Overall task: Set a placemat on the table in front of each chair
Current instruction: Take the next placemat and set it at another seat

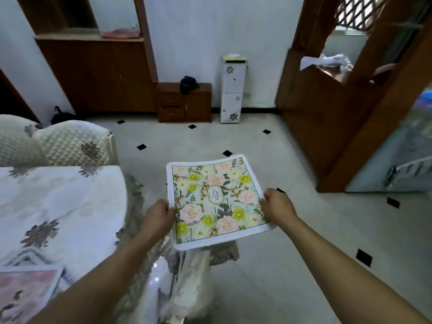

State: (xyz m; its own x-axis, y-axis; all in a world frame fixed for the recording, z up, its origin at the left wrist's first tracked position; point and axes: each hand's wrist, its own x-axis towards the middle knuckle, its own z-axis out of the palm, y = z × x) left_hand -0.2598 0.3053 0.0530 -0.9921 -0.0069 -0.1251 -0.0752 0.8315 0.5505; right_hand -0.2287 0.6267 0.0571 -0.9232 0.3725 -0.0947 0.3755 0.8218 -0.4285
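Right, floral placemat (pixel 216 202) is up in the air, off the desk (pixel 58 206) altogether, to the right of its rounded edge & over the tiled floor (pixel 292 242). To do this bit well, I'd say: keep it flat & stretched between both sides, swing it left over the cloth-covered desk, line it up w/ the quilted chair (pixel 70 143) behind the desk's far edge, then lower it so no corner folds under. The far edge is already curling up a bit, so an even pull matters. Another mat w/ pink print (pixel 25 286) lies on the desk's near-left corner, so that seat looks done.

Left hand (pixel 159 215) is closed on the placemat's left edge, thumb on top, fingers tucked beneath. Right hand (pixel 278 204) is clamped on the right edge the same way, knuckles up. Both hands well apart, one per side, mat spanning between them. Neither touches the desk.
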